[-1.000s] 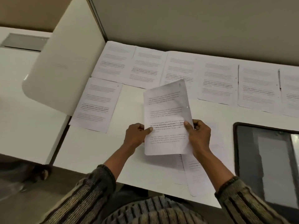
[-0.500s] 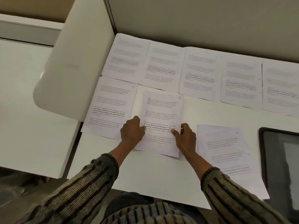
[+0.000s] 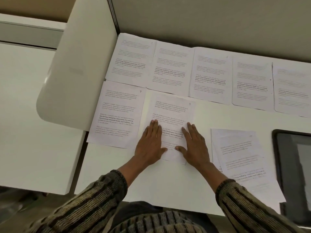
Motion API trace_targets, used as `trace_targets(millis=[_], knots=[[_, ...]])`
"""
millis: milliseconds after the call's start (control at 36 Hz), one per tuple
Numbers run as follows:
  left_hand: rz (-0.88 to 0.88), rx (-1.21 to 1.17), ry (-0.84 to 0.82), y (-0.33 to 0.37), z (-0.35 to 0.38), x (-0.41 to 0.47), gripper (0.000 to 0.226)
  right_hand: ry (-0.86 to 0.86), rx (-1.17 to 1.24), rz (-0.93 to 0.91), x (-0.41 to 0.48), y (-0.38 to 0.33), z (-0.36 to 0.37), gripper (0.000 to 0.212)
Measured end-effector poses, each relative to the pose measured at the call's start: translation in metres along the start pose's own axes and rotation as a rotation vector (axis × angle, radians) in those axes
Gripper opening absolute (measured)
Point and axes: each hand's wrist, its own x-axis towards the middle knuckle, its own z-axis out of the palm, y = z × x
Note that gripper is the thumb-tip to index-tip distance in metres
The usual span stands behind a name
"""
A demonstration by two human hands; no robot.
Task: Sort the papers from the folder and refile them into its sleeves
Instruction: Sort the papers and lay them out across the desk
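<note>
A printed page marked 8 (image 3: 171, 111) lies flat on the white desk (image 3: 168, 187), to the right of the page marked 7 (image 3: 117, 113). My left hand (image 3: 149, 143) presses flat on its lower left part, fingers straight. My right hand (image 3: 195, 143) presses flat on its lower right part. Behind them a row of several printed pages (image 3: 210, 73) runs along the partition wall. A loose pile of pages (image 3: 242, 158) lies to the right of my right hand. The dark folder (image 3: 296, 165) sits at the right edge, partly cut off.
A white rounded divider panel (image 3: 75, 73) stands at the left of the desk, beside pages 1 and 7. A grey partition wall (image 3: 202, 21) closes the back. A second white desk (image 3: 25, 115) lies left of the divider.
I have lowered the page from mid-air onto the desk beside page 7. Both hands let go of its edges and now lie flat on it.
</note>
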Motion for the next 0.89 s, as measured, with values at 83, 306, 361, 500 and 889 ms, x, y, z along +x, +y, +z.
trace_targets(millis=[83, 306, 361, 500, 889], knots=[[-0.006, 0.015, 0.0, -0.009, 0.006, -0.004, 0.106, 0.003, -0.017, -0.016, 0.005, -0.003, 0.0, 0.09], [-0.03, 0.025, -0.017, -0.018, -0.006, 0.0, 0.092, -0.041, -0.052, -0.019, 0.014, -0.013, -0.011, 0.093], [-0.026, 0.018, -0.021, -0.02, -0.011, 0.001, 0.088, -0.052, -0.055, -0.013, 0.016, -0.014, -0.012, 0.093], [-0.014, 0.02, 0.006, -0.024, -0.021, 0.001, 0.08, -0.056, -0.053, -0.009, 0.019, -0.019, -0.016, 0.091], [-0.019, 0.058, 0.008, -0.026, -0.034, 0.002, 0.077, -0.078, -0.042, 0.012, 0.026, -0.027, -0.016, 0.093]])
